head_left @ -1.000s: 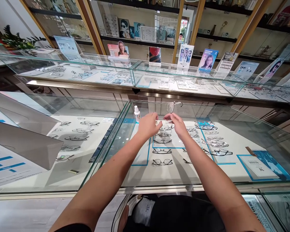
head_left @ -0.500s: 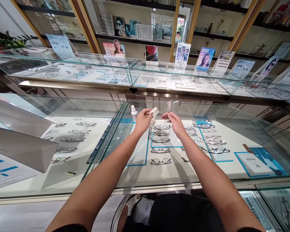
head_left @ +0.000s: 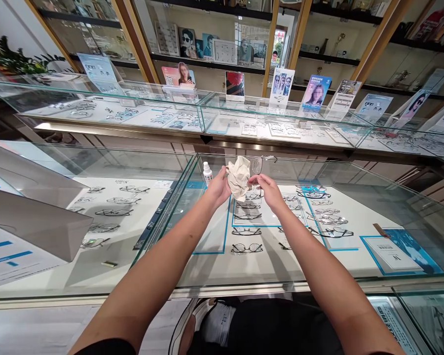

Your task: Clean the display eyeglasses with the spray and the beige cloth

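Observation:
My left hand holds a crumpled cream cloth, which is spread out beside its fingers toward the right hand. My right hand pinches a thin-framed pair of glasses upright, one lens and a temple showing above the fingers. The lower part of the glasses is partly hidden by the fingers. Cloth and glasses are side by side, very close; whether they touch I cannot tell. Just left of the cloth, behind my left hand, a small white bottle stands on the glass counter.
Below my hands the glass display case holds rows of glasses. A large white folded card stands at the left. Another glass case with upright cards runs across behind, before tall shelves.
The cloth, bunched in my left hand before, is now opened out wider and turned toward me. My left hand has turned, with its fingers behind the cloth. The glasses stay nearly in place.

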The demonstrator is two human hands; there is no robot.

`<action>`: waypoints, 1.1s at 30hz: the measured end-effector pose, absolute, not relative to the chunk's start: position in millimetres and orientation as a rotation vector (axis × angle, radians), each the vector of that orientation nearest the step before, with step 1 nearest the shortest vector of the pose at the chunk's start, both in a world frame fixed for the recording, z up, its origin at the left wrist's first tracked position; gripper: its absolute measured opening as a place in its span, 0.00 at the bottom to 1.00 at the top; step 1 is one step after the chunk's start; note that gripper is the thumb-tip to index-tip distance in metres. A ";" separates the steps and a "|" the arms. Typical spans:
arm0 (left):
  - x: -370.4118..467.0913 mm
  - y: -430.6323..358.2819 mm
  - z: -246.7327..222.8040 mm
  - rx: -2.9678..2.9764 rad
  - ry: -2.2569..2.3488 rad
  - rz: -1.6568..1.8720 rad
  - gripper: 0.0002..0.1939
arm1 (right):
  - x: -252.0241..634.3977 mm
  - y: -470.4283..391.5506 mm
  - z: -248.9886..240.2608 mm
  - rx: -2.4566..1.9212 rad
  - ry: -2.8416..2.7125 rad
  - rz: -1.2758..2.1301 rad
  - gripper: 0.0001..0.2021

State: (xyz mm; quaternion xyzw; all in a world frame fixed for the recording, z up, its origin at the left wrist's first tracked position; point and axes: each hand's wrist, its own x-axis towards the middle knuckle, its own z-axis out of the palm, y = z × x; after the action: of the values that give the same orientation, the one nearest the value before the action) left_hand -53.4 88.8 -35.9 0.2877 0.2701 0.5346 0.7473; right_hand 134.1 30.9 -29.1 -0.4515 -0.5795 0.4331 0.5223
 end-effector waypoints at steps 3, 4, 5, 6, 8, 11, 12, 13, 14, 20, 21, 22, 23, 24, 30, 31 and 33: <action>-54.7 86.7 -32.7 0.655 0.565 1.135 0.19 | 134.5 31.2 -29.8 -1.074 -1.391 1.032 0.20; -54.9 86.3 -32.9 0.680 0.575 1.161 0.19 | 134.7 31.4 -29.9 -1.069 -1.392 1.028 0.20; -55.0 86.0 -33.6 0.714 0.594 1.184 0.20 | 134.8 31.4 -29.8 -1.064 -1.393 1.021 0.19; -54.9 85.6 -34.6 0.755 0.620 1.199 0.21 | 135.0 31.4 -29.5 -1.059 -1.396 1.009 0.19; -54.3 84.4 -37.0 0.848 0.687 1.193 0.23 | 135.4 31.2 -28.3 -1.060 -1.405 0.961 0.20; -52.5 81.4 -39.3 0.973 0.792 1.137 0.25 | 135.6 30.9 -26.5 -1.058 -1.429 0.850 0.21; -51.8 80.2 -39.6 1.013 0.817 1.135 0.25 | 135.4 30.9 -26.3 -1.050 -1.436 0.824 0.21; -51.0 79.1 -39.9 1.052 0.834 1.138 0.25 | 135.2 30.9 -26.1 -1.038 -1.445 0.810 0.22; -50.4 78.2 -40.0 1.090 0.845 1.145 0.25 | 134.8 31.1 -26.2 -1.025 -1.458 0.806 0.22; -49.7 75.6 -39.6 1.266 0.868 1.122 0.25 | 133.0 31.6 -27.2 -1.030 -1.547 0.771 0.23; -50.1 75.4 -39.5 1.289 0.873 1.118 0.26 | 133.0 31.6 -27.4 -1.041 -1.541 0.763 0.23; -50.6 75.2 -39.3 1.316 0.878 1.113 0.25 | 133.1 31.7 -27.6 -1.048 -1.530 0.760 0.22; -51.0 75.1 -39.1 1.350 0.881 1.104 0.25 | 133.3 31.7 -28.0 -1.050 -1.517 0.763 0.22; -51.4 75.1 -38.9 1.388 0.885 1.093 0.25 | 133.6 31.8 -28.3 -1.049 -1.506 0.767 0.21; -53.1 80.0 -40.6 1.515 0.934 1.134 0.15 | 138.7 32.7 -27.6 -1.063 -1.439 0.725 0.17; -54.1 81.5 -41.9 1.495 0.954 1.134 0.14 | 140.0 32.8 -26.4 -1.065 -1.423 0.717 0.17; -57.1 84.0 -45.0 1.482 1.038 1.111 0.11 | 142.7 33.0 -23.5 -1.067 -1.392 0.691 0.18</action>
State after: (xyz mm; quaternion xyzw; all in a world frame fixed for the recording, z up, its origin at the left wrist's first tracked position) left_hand -57.1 84.0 -45.0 0.6095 0.4269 0.4567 0.4875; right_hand 142.7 33.0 -23.5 -0.4580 -0.5974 0.2966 0.5877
